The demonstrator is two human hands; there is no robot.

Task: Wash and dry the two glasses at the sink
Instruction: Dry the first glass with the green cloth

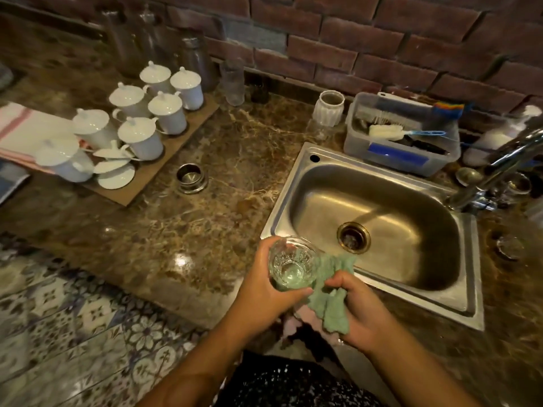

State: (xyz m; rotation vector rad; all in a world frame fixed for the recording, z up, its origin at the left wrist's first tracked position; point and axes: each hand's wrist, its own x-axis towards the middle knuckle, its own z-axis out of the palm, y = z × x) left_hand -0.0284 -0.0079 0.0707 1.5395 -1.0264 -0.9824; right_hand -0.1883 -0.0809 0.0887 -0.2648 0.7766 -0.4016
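While the left hand [264, 277] wraps its grip round the outside of a clear glass [292, 264], mouth facing up toward the camera, the right hand [361, 306] has its grip closed on a bunched green cloth [332, 301] that touches the glass's right side. Both are held over the near-left corner of the sink [296, 171].

Judgement: drying step on this glass, wash presumably done. The cloth is against the outer wall, not inside, so the interior likely remains. No suds visible; residual drops cannot be resolved.

Further back: drain [353, 237] visible in the basin floor, no stream from the tap [505, 160] at right.

Second glass: not positively located. A clear round item [510, 247] on the counter [229, 160] right of the sink may be it. It is too blurred to confirm, and its wet or dry state is unreadable.

Estimate: glass one nearly finished, glass two status unknown.
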